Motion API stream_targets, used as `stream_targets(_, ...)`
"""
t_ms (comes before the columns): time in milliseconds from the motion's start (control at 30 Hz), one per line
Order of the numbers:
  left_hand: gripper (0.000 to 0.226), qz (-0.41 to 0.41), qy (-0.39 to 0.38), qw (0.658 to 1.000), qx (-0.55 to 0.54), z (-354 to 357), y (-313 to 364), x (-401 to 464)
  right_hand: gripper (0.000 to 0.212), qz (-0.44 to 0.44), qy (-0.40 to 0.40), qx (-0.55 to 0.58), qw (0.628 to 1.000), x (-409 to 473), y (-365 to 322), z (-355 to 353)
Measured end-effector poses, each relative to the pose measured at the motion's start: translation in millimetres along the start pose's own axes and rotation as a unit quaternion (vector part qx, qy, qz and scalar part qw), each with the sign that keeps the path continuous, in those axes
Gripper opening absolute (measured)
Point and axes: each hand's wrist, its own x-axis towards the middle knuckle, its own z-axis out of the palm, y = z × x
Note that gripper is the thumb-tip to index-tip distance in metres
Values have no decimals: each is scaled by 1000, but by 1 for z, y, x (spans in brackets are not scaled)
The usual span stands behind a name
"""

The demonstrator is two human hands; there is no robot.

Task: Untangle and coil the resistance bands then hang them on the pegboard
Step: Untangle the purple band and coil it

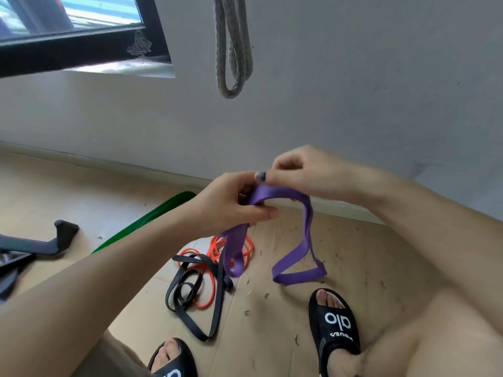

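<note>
both hands are working at chest height over a pale wooden floor (285, 330). the left hand (231, 205) is gripping a flat purple rubber resistance band (294, 270), its fingers curled round a bunched fold of it with the thumb lying across the front. the right hand (302, 172) is sitting just to the right and slightly above, touching the left, and seems to be pinching the top edge of the same band between thumb and fingertips, though the contact is partly hidden. from the hands the purple band is hanging down in two loops: one dropping straight below the left hand, the other curving out below the right hand.

beneath the left hand, a flat black rubber band (190, 303) and a thin orange rubber band (206, 281) are lying tangled together on the floor. above both hands, a grey woven band (234, 58) is hanging doubled against the white wall (381, 77). left of the left hand, a green flat object (152, 216) is resting on the floor. below the hands, two feet in black slide sandals (334, 322) are standing on the floor.
</note>
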Motion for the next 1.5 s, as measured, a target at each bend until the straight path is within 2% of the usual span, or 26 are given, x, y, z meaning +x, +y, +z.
stream_targets(67, 34, 3, -7, 1000, -2, 0, 2, 0, 34, -7, -16, -3, 1000, 1, -2, 2)
stream_targets(133, 45, -2, -20, 999, -37, -3, 4, 0, 27, -9, 12, 22, 1000, 2, -2, -3)
stream_targets(267, 32, -27, -78, 991, -104, -12, 3, -2, 25, -9, 69, 43, 997, -1, 3, -13)
stream_targets(367, 34, -25, -78, 993, -81, -11, 1, -1, 25, -19, 60, 20, 998, -2, 3, -12)
stream_targets(500, 31, -9, -47, 997, -60, -8, 3, -2, 42, -8, 10, 7, 1000, -3, 2, -14)
stream_targets(567, 28, -25, -81, 994, -72, -9, 4, -6, 36, -4, -17, 3, 1000, -6, 3, -16)
stream_targets(633, 28, -48, -112, 990, -73, -8, 5, -9, 30, -5, -7, 7, 1000, -7, 5, -14)
stream_targets(767, 26, -42, -88, 994, -41, -5, 5, -7, 35, -11, 34, 3, 999, -2, 5, -10)
stream_targets(900, 24, -28, -49, 997, -50, -16, 7, -6, 38, -6, -14, 23, 1000, -6, 3, -9)
stream_targets(967, 18, -20, -30, 999, -30, -18, 5, -6, 34, -10, -33, 17, 999, -7, 1, -3)
stream_targets(1033, 22, -14, -25, 1000, -6, -18, 2, -6, 28, -22, -27, 6, 999, -6, -1, 0)
stream_targets(1167, 37, -45, -74, 994, -72, -18, -1, -8, 20, -31, 22, 27, 999, -6, -4, -6)
stream_targets(1300, 34, -73, -140, 984, -83, -21, -2, -9, 24, -23, 49, 37, 998, -8, -4, -9)
stream_targets(1400, 35, -78, -110, 985, -106, -22, -3, -8, 25, -18, 51, 61, 997, -7, -2, -11)
stream_targets(1500, 16, -49, -46, 996, -59, -20, 5, -6, 21, -11, 35, 50, 998, -8, -1, -15)
